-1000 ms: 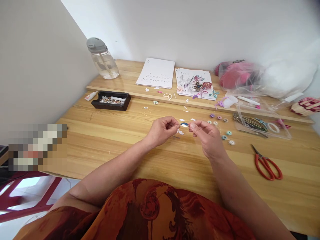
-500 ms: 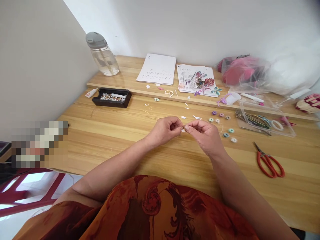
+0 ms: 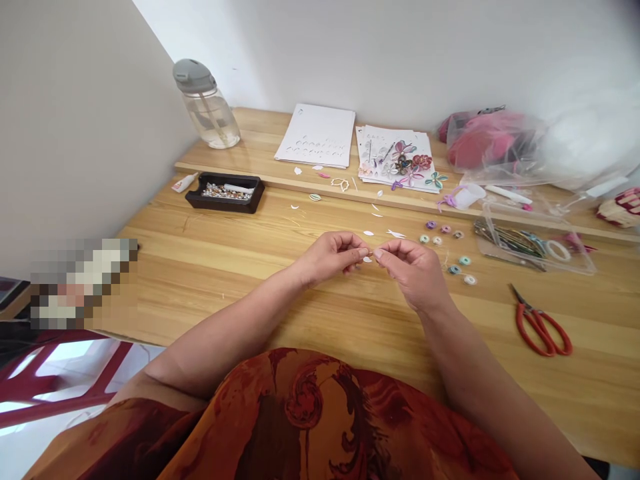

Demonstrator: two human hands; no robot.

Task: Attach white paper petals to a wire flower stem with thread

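My left hand (image 3: 336,259) is closed, thumb and forefinger pinched at the middle of the table. Facing it, my right hand (image 3: 413,270) is pinched too, its fingertips a small gap from the left ones. A thin gold-coloured wire (image 3: 371,253) spans this gap, tiny and mostly hidden by the fingers. Just below the fingertips a white paper petal (image 3: 367,259) lies on the table. Beyond the hands are another white petal (image 3: 368,233) and a pointed white cutout (image 3: 397,233).
Several thread spools (image 3: 454,269) lie right of my hands, near red-handled scissors (image 3: 543,330) and a clear plastic box (image 3: 570,263) of tools. A black tray (image 3: 225,203) of beads sits left. Paper sheets (image 3: 317,130), wire flowers (image 3: 410,163) and a water bottle (image 3: 210,113) stand along the raised shelf.
The fingertips of my two hands have drawn slightly apart, and the left thumb now lies straighter along the forefinger. The whole view has shifted slightly.
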